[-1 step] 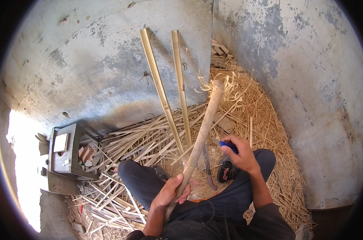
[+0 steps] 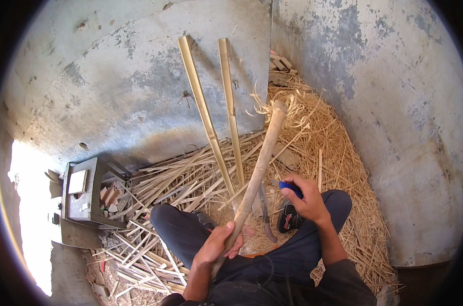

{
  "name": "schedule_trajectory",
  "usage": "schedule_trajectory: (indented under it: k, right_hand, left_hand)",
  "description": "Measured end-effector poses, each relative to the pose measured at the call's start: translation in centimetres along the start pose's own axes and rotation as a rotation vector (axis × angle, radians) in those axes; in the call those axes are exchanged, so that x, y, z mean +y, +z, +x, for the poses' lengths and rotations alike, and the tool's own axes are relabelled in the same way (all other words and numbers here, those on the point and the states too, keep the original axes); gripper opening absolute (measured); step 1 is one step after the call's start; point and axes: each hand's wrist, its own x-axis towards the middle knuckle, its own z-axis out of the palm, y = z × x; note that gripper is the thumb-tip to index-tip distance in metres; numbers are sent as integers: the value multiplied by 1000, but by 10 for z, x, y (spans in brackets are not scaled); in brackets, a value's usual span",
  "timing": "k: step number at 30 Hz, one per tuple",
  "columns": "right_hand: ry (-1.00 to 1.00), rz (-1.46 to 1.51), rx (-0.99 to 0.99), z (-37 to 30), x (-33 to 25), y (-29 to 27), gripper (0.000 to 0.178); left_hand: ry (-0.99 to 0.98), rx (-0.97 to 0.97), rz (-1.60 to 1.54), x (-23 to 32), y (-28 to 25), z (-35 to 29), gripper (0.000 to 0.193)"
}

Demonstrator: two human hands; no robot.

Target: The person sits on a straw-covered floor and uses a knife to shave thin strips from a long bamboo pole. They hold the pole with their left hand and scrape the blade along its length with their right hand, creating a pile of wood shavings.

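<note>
A long pale bamboo pole [image 2: 262, 163] slants up and away from my lap. Near its lower end, my left hand [image 2: 216, 246] is closed around it. Thin curled shavings [image 2: 292, 109] cluster about the far tip of the pole. To the right of the pole, over my right knee, my right hand [image 2: 309, 201] grips a blue-handled knife [image 2: 291, 188]. Its short blade points left toward the pole, with a gap between them. Behind the pole, a dark curved tool [image 2: 265, 217] stands partly hidden between my legs.
Two split bamboo lengths [image 2: 196, 84] lean against the worn grey wall [image 2: 129, 97]. Cut strips [image 2: 155, 171] cover the floor at left, and a shavings heap [image 2: 338, 153] fills the right. A small wooden stool-like frame [image 2: 93, 191] lies at the left, by a bright opening.
The pole's far tip and its curled shavings have shifted very slightly. My right hand and the knife have barely moved, and my left hand keeps its hold.
</note>
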Motion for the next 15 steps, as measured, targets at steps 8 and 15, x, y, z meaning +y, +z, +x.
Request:
schedule_trajectory:
  k: [8, 15]
  right_hand:
    - [-299, -36, 38, -16, -24, 32, 37]
    - [-374, -134, 66, -16, -36, 45, 31]
  left_hand:
    - [137, 159, 97, 10, 13, 3, 43]
    - [248, 326, 213, 14, 29, 3, 37]
